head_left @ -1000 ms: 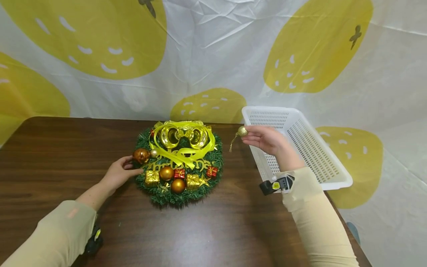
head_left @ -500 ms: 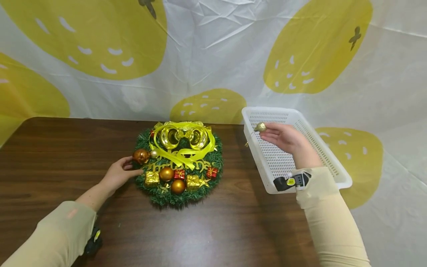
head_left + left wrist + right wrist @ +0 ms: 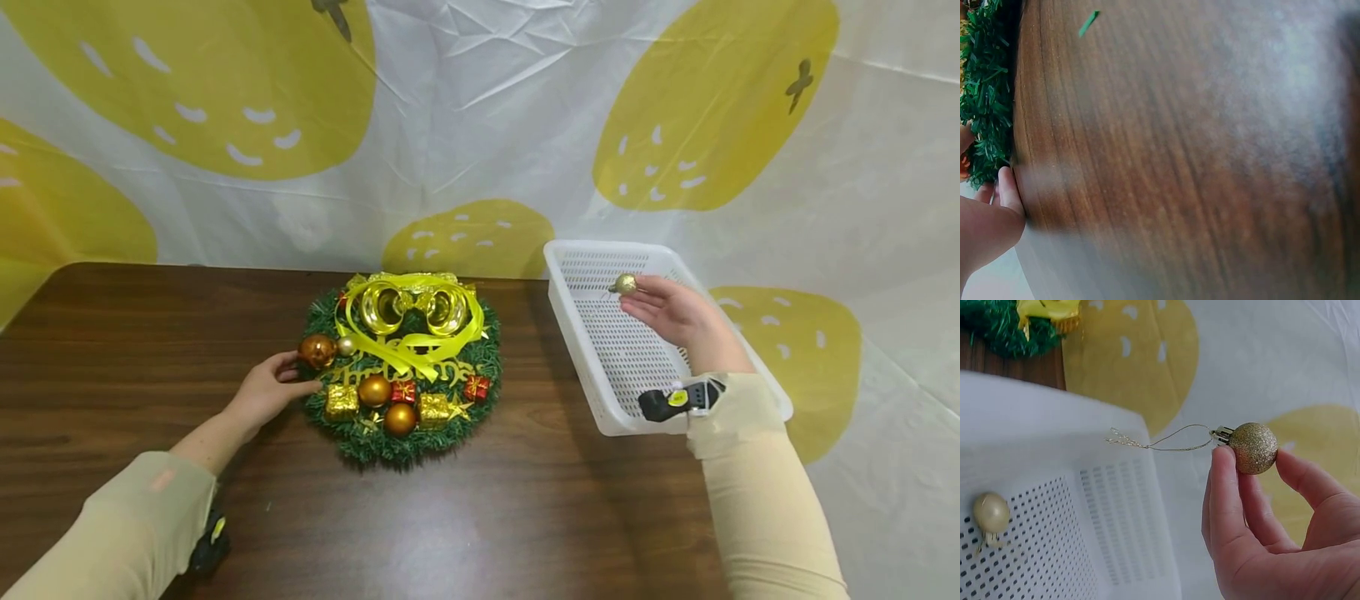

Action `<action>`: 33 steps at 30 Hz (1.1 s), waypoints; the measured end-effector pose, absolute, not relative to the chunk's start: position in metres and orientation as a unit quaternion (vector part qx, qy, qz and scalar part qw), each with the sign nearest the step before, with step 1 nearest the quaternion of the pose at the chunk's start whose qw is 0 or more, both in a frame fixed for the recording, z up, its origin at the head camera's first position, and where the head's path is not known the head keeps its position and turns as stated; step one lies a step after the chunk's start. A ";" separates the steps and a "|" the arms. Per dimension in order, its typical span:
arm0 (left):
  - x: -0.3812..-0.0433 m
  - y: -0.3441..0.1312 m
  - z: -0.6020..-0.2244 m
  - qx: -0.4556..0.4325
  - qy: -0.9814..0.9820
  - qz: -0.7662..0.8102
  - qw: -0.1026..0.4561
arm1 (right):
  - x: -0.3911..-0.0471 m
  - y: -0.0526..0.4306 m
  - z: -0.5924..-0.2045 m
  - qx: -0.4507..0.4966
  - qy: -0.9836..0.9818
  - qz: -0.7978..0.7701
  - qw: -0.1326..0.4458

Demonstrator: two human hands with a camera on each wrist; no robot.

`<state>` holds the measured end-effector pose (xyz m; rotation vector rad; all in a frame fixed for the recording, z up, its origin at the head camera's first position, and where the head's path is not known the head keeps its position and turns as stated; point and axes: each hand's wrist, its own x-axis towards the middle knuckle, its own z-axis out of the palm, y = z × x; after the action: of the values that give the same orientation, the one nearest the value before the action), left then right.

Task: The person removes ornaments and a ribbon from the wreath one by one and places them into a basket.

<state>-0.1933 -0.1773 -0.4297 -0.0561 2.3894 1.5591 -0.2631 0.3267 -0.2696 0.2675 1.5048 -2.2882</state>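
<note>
Right hand point(image 3: 1291, 540) pinches glittery gold ball point(image 3: 1255, 449), cord loop point(image 3: 1180, 449) trails left, perforated white basket point(image 3: 1163, 550) at left, pale gold bauble point(image 3: 991, 513) lies inside.

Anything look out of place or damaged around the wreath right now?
One small thing: a green scrap lies loose on the table, apart from the wreath. Its colour matches the wreath's, so it may be a shed bit.

The head camera looks forward and down across the table point(image 3: 517, 500), the left wrist's views it from close, the right wrist's faces a nearby ball point(image 3: 1255, 449) and basket point(image 3: 1110, 519), all catching the wreath point(image 3: 397, 450).
</note>
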 end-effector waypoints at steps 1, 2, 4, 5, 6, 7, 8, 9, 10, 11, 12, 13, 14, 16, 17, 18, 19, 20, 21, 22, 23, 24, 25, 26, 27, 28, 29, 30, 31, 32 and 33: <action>-0.194 -0.178 -0.430 -0.019 0.828 0.542 0.143 | -0.264 0.329 -0.270 0.101 0.534 -0.817 0.192; -0.194 -0.178 -0.431 -0.019 0.827 0.544 0.142 | -0.264 0.331 -0.271 0.105 0.534 -0.817 0.193; -0.195 -0.180 -0.433 -0.017 0.825 0.547 0.139 | -0.265 0.335 -0.274 0.119 0.532 -0.816 0.190; -0.195 -0.180 -0.435 -0.020 0.830 0.542 0.129 | -0.266 0.337 -0.276 0.129 0.532 -0.815 0.189; -0.196 -0.181 -0.436 -0.020 0.830 0.543 0.128 | -0.266 0.338 -0.277 0.138 0.534 -0.813 0.188; -0.196 -0.181 -0.437 -0.019 0.830 0.542 0.126 | -0.267 0.340 -0.279 0.150 0.535 -0.810 0.187; -0.196 -0.181 -0.437 -0.019 0.831 0.541 0.125 | -0.267 0.341 -0.280 0.160 0.536 -0.808 0.186; -0.196 -0.181 -0.437 -0.020 0.832 0.541 0.124 | -0.267 0.343 -0.282 0.172 0.535 -0.806 0.184; -0.196 -0.181 -0.437 -0.020 0.833 0.539 0.125 | -0.267 0.344 -0.284 0.182 0.535 -0.804 0.183; -0.196 -0.180 -0.435 -0.020 0.834 0.538 0.124 | -0.268 0.346 -0.286 0.192 0.536 -0.802 0.182; -0.195 -0.179 -0.433 -0.018 0.829 0.543 0.133 | -0.267 0.347 -0.287 0.200 0.536 -0.800 0.179; -0.195 -0.178 -0.432 -0.019 0.829 0.542 0.134 | -0.267 0.348 -0.289 0.208 0.533 -0.801 0.176; -0.195 -0.177 -0.431 -0.021 0.830 0.541 0.134 | -0.268 0.349 -0.290 0.215 0.531 -0.801 0.175; -0.195 -0.176 -0.429 -0.022 0.833 0.537 0.136 | -0.267 0.351 -0.292 0.227 0.528 -0.800 0.171; -0.195 -0.176 -0.429 -0.023 0.832 0.537 0.136 | -0.267 0.352 -0.293 0.231 0.530 -0.798 0.169; -0.195 -0.176 -0.429 -0.024 0.833 0.536 0.137 | -0.267 0.353 -0.294 0.233 0.531 -0.797 0.170; -0.195 -0.176 -0.430 -0.025 0.833 0.535 0.138 | -0.267 0.354 -0.295 0.237 0.532 -0.795 0.171; -0.195 -0.176 -0.430 -0.026 0.833 0.535 0.139 | -0.266 0.355 -0.296 0.239 0.536 -0.791 0.172; -0.195 -0.176 -0.430 -0.027 0.832 0.536 0.139 | -0.266 0.355 -0.297 0.241 0.540 -0.787 0.175; -0.195 -0.176 -0.430 -0.027 0.832 0.537 0.139 | -0.266 0.356 -0.298 0.242 0.546 -0.783 0.176; -0.195 -0.175 -0.430 -0.028 0.831 0.537 0.140 | -0.265 0.356 -0.299 0.245 0.547 -0.780 0.177; -0.195 -0.175 -0.430 -0.028 0.831 0.537 0.140 | -0.265 0.356 -0.300 0.249 0.547 -0.780 0.177; -0.194 -0.175 -0.430 -0.028 0.831 0.538 0.140 | -0.265 0.356 -0.300 0.252 0.547 -0.779 0.175; -0.194 -0.175 -0.430 -0.027 0.831 0.538 0.139 | -0.265 0.357 -0.301 0.254 0.549 -0.777 0.173; -0.194 -0.175 -0.430 -0.027 0.831 0.538 0.138 | -0.265 0.356 -0.301 0.259 0.547 -0.778 0.169; -0.194 -0.175 -0.430 -0.027 0.831 0.538 0.138 | -0.265 0.356 -0.301 0.264 0.545 -0.779 0.163; -0.194 -0.175 -0.430 -0.027 0.831 0.538 0.138 | -0.265 0.356 -0.301 0.265 0.541 -0.782 0.160; -0.194 -0.176 -0.430 -0.027 0.831 0.538 0.137 | -0.266 0.355 -0.300 0.268 0.539 -0.783 0.157; -0.194 -0.176 -0.430 -0.027 0.831 0.538 0.137 | -0.266 0.354 -0.299 0.269 0.538 -0.784 0.154; -0.194 -0.176 -0.430 -0.026 0.831 0.539 0.138 | -0.266 0.353 -0.298 0.273 0.536 -0.785 0.150; -0.194 -0.176 -0.430 -0.026 0.830 0.540 0.138 | -0.267 0.351 -0.297 0.274 0.535 -0.786 0.147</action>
<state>-0.1943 -0.1756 -0.4295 -0.0766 2.4016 1.5616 -0.2668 0.3508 -0.2969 0.7876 1.5403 -2.2612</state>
